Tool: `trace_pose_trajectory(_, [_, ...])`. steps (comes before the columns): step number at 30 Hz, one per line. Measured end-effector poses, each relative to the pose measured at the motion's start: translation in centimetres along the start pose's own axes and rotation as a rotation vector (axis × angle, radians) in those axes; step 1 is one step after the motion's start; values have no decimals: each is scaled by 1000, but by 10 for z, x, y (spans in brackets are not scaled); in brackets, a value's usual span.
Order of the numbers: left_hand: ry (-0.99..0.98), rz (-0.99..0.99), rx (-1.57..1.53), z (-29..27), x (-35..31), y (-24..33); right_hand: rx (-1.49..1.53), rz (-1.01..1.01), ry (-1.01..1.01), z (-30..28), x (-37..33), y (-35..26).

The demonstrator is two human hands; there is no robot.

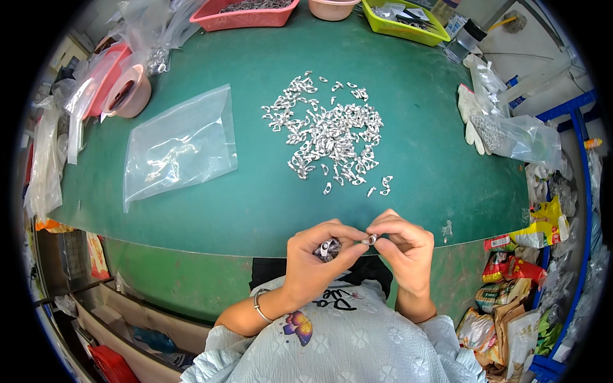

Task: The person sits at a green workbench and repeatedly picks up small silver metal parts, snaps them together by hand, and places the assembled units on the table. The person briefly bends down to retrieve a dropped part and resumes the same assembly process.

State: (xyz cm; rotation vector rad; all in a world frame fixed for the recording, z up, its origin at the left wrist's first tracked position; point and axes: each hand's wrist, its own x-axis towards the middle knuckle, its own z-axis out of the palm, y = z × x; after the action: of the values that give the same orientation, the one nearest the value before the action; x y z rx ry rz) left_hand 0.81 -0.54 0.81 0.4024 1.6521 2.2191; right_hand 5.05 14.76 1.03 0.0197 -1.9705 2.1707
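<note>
Just off the table's near edge, my left hand (306, 258) is closed around a cluster of small dark and silver metal parts (327, 249) in its curled fingers. Its thumb and index finger reach toward one small silver clasp-like part (370, 239). My right hand (408, 250) pinches that same part from the other side, so the fingertips of both hands meet at it. Beyond them, a loose pile of similar silver clasp-like parts (335, 137) is spread over the green table (255, 210). A few lie apart on the pile's near side.
A clear plastic bag (185, 143) lies flat left of the pile. Pink tub (131, 96) stands at far left; a red tray (249, 18) and yellow-green tray (408, 25) line the back. White gloves (471, 118) and a bag of parts (517, 137) sit at right.
</note>
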Motion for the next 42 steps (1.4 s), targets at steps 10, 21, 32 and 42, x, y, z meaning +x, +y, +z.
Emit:
trace_pose_trajectory(10, [-4,52,30,-1,0,2,80,-43,32,4,-3,3])
trace_pose_trajectory(21, [-54,-267,-178,-3,0,6,-211,-269,117,8,1,4])
trace_pose_trajectory(32, [-170,-521,-515,-8,0,4,-249,-260,175,15,4,3])
trace_pose_trajectory(42, [-227,-516,-655,-8,-1,-6,-399,-392,188,13,3,3])
